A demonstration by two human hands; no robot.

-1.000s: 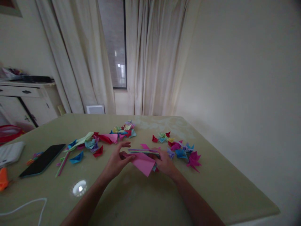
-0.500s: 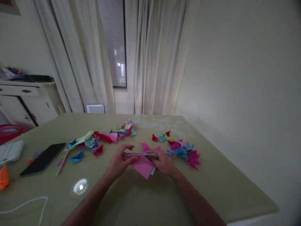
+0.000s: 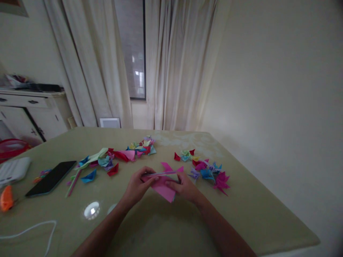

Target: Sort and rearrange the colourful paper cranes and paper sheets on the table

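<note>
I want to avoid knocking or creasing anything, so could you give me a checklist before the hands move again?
1. Left hand gripping the thin, multicoloured stack of paper sheets: ok, at its left end.
2. Right hand gripping it too: ok, at its right end.
3. Flat pink paper sheet in line with the stack: not ok, a corner juts toward the person.
4. Number of sheets in the stack: cannot tell, seen nearly edge-on.
5. Black, flat, rectangular device apart from both hands: ok, off to the left.
6. Thin white cable apart from both hands: ok.
</note>
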